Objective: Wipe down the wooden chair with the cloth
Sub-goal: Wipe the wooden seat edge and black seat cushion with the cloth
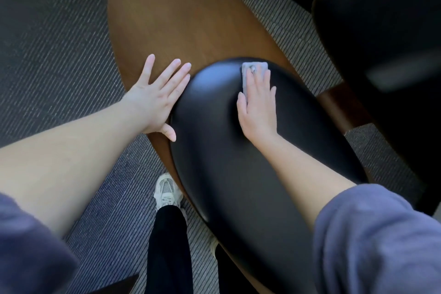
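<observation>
While my right hand [259,108] presses the cloth [254,74] under straight fingers, my left hand [155,95], fingers spread wide, braces the wooden chair [181,19]. I'd sweep evenly onto wood beyond them.

Top: the person is wearing a soft blue-grey garment with loose, thick fabric.
Sleeves: the left sleeve [26,246] and right sleeve [377,241] are bunching near the elbows, leaving both forearms bare.
Hands: the left hand [155,98] and right hand [259,107] are showing bare.
Legs: plain black trousers [169,246] are reaching down to the ankle.
Feet: a white and grey mesh trainer [167,191] is showing its laces; a second shoe [214,246] is showing only a pale sliver.
</observation>
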`<state>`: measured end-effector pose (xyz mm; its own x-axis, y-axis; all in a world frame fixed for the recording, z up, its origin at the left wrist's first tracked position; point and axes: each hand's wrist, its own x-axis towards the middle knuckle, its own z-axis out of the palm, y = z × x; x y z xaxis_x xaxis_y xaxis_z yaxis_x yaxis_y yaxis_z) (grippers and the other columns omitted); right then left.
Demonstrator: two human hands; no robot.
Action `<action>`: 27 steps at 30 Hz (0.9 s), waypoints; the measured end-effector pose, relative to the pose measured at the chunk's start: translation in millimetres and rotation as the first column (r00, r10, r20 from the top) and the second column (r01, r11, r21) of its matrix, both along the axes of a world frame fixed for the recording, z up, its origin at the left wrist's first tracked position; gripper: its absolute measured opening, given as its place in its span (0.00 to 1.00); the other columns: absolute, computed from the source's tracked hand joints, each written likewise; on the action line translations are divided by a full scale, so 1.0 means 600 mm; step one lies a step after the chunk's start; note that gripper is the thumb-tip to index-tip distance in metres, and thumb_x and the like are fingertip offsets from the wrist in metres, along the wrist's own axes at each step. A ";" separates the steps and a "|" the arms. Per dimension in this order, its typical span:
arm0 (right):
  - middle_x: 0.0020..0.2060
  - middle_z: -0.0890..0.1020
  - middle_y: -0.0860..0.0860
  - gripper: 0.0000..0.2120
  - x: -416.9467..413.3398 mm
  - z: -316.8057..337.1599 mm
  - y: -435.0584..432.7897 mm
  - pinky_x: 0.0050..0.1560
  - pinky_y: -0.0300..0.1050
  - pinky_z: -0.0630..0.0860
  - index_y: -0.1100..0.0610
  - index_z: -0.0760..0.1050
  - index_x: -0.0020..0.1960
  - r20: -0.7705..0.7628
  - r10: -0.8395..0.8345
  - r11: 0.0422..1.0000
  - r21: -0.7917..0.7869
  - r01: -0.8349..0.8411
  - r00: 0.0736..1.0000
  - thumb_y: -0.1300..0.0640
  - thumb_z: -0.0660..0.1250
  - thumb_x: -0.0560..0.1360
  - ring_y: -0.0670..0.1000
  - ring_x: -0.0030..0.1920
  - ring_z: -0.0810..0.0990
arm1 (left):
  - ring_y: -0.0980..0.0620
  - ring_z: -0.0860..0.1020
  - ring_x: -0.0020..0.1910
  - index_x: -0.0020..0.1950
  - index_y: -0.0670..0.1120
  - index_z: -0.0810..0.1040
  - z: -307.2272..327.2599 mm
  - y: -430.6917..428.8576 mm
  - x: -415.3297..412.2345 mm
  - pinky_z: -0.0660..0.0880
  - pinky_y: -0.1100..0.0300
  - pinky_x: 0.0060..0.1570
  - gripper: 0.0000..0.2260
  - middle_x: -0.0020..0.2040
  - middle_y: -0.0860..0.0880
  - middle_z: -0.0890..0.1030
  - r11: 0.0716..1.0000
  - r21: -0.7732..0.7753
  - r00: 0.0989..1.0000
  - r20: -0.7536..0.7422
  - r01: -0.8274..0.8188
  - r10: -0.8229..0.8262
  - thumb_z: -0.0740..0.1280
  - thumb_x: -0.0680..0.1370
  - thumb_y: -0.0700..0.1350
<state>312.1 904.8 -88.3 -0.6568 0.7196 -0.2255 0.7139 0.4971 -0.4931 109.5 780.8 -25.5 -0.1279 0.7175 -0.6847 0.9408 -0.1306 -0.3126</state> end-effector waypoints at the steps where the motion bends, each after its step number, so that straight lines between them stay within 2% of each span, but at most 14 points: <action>1: 0.79 0.52 0.51 0.30 0.000 0.002 -0.002 0.76 0.61 0.48 0.52 0.50 0.80 -0.011 -0.014 0.999 -0.032 0.014 1.000 0.56 0.55 0.80 0.55 0.79 0.45 | 0.39 0.29 0.75 0.70 0.35 0.25 0.001 0.002 0.000 0.35 0.29 0.68 0.59 0.74 0.38 0.26 1.000 -0.011 1.000 0.000 -0.012 0.012 0.49 0.65 0.79; 2: 0.79 0.51 0.51 0.30 0.002 0.003 -0.003 0.76 0.60 0.47 0.52 0.50 0.80 -0.026 0.015 0.999 -0.040 -0.016 1.000 0.56 0.55 0.80 0.54 0.79 0.44 | 0.39 0.28 0.75 0.70 0.35 0.24 0.001 0.003 0.001 0.34 0.29 0.67 0.59 0.74 0.38 0.25 1.000 -0.020 1.000 -0.001 -0.018 0.018 0.49 0.66 0.79; 4: 0.78 0.54 0.50 0.29 0.012 -0.005 0.005 0.76 0.62 0.50 0.51 0.52 0.79 -0.021 0.042 0.999 -0.017 -0.043 0.999 0.58 0.54 0.79 0.52 0.79 0.46 | 0.39 0.27 0.74 0.70 0.35 0.24 0.001 0.003 0.002 0.34 0.29 0.67 0.59 0.74 0.38 0.25 0.999 -0.033 1.000 -0.002 -0.025 0.025 0.50 0.67 0.79; 6: 0.76 0.58 0.50 0.28 0.019 -0.022 0.027 0.73 0.65 0.58 0.53 0.55 0.77 0.020 -0.127 0.991 0.044 0.126 0.992 0.60 0.53 0.78 0.53 0.76 0.53 | 0.39 0.27 0.74 0.70 0.35 0.24 0.003 0.003 0.003 0.34 0.29 0.67 0.59 0.72 0.38 0.23 0.998 -0.045 0.999 0.000 -0.033 0.033 0.50 0.67 0.79; 8: 0.74 0.60 0.51 0.27 0.023 -0.037 0.054 0.69 0.67 0.62 0.55 0.58 0.76 0.062 -0.374 0.927 0.047 0.372 0.925 0.61 0.53 0.77 0.53 0.75 0.57 | 0.39 0.27 0.74 0.70 0.35 0.24 0.005 0.004 0.003 0.34 0.29 0.67 0.58 0.70 0.37 0.22 0.998 -0.047 0.999 0.001 -0.038 0.039 0.49 0.67 0.79; 10: 0.76 0.60 0.50 0.28 0.033 -0.048 0.080 0.71 0.67 0.57 0.55 0.59 0.76 0.100 -0.521 0.850 -0.022 0.526 0.847 0.62 0.53 0.77 0.53 0.76 0.55 | 0.38 0.27 0.74 0.70 0.34 0.24 0.007 0.005 0.003 0.34 0.29 0.67 0.58 0.71 0.37 0.22 0.998 -0.045 0.999 0.010 -0.046 0.047 0.48 0.67 0.79; 13: 0.76 0.62 0.50 0.27 0.042 -0.054 0.111 0.73 0.68 0.51 0.56 0.62 0.76 0.120 -0.613 0.779 -0.077 0.623 0.781 0.66 0.53 0.77 0.53 0.77 0.54 | 0.38 0.27 0.73 0.70 0.34 0.24 0.004 0.004 0.003 0.34 0.29 0.66 0.58 0.71 0.36 0.22 0.998 -0.042 0.999 0.011 -0.049 0.050 0.48 0.67 0.79; 15: 0.72 0.67 0.52 0.28 0.030 -0.046 0.106 0.71 0.68 0.55 0.56 0.67 0.72 -0.002 -0.544 0.838 -0.040 0.543 0.839 0.68 0.53 0.73 0.54 0.74 0.60 | 0.37 0.26 0.73 0.70 0.34 0.23 0.004 0.004 0.003 0.33 0.28 0.66 0.58 0.70 0.36 0.22 0.998 -0.043 0.999 0.006 -0.044 0.045 0.47 0.67 0.79; 17: 0.67 0.69 0.52 0.31 0.008 -0.031 0.085 0.67 0.64 0.61 0.55 0.69 0.68 -0.142 -0.318 0.947 -0.005 0.321 0.937 0.71 0.53 0.67 0.53 0.70 0.66 | 0.37 0.26 0.73 0.69 0.34 0.23 0.006 0.005 0.004 0.32 0.28 0.65 0.58 0.71 0.36 0.22 0.998 -0.046 0.999 0.006 -0.044 0.045 0.47 0.67 0.78; 19: 0.65 0.67 0.51 0.33 0.005 -0.028 0.071 0.67 0.63 0.61 0.54 0.67 0.69 -0.161 -0.153 0.988 -0.004 0.155 0.975 0.73 0.53 0.67 0.50 0.68 0.64 | 0.37 0.27 0.73 0.70 0.34 0.23 0.010 0.008 0.007 0.33 0.28 0.66 0.58 0.71 0.36 0.23 0.997 -0.052 0.998 0.015 -0.062 0.062 0.47 0.67 0.78; 20: 0.66 0.67 0.51 0.33 0.012 -0.031 0.074 0.68 0.63 0.61 0.54 0.66 0.70 -0.140 -0.150 0.988 0.001 0.152 0.979 0.73 0.52 0.68 0.50 0.68 0.62 | 0.37 0.27 0.73 0.70 0.34 0.23 0.011 0.009 0.007 0.34 0.28 0.66 0.58 0.72 0.36 0.23 0.996 -0.052 0.998 0.011 -0.065 0.066 0.47 0.67 0.78; 24: 0.66 0.68 0.51 0.30 0.034 -0.048 0.099 0.66 0.66 0.66 0.55 0.66 0.70 0.005 -0.402 0.914 0.050 0.402 0.915 0.71 0.53 0.71 0.50 0.69 0.63 | 0.36 0.27 0.73 0.70 0.33 0.24 0.011 0.008 0.005 0.35 0.28 0.67 0.58 0.72 0.35 0.23 0.996 -0.059 0.998 0.000 -0.063 0.063 0.45 0.67 0.78; 25: 0.65 0.68 0.51 0.30 0.023 -0.038 0.091 0.64 0.66 0.67 0.55 0.67 0.69 -0.024 -0.380 0.923 0.049 0.381 0.925 0.72 0.54 0.69 0.50 0.68 0.64 | 0.36 0.27 0.73 0.70 0.33 0.25 0.011 0.009 0.006 0.34 0.28 0.66 0.58 0.71 0.35 0.23 0.997 -0.056 0.998 0.003 -0.058 0.058 0.45 0.67 0.78; 27: 0.63 0.69 0.52 0.33 -0.012 -0.009 0.053 0.62 0.63 0.68 0.55 0.68 0.68 -0.142 -0.175 0.983 0.032 0.182 0.974 0.73 0.54 0.64 0.51 0.66 0.66 | 0.36 0.26 0.72 0.70 0.32 0.24 0.010 0.009 0.004 0.31 0.28 0.63 0.58 0.71 0.35 0.22 0.998 -0.049 0.999 0.006 -0.050 0.051 0.44 0.67 0.79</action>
<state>305.2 936.8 -94.0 -0.5393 0.8353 -0.1071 0.7197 0.3912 -0.5735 112.1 786.1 -19.6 -0.1579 0.6760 -0.7197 0.9489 -0.0978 -0.3000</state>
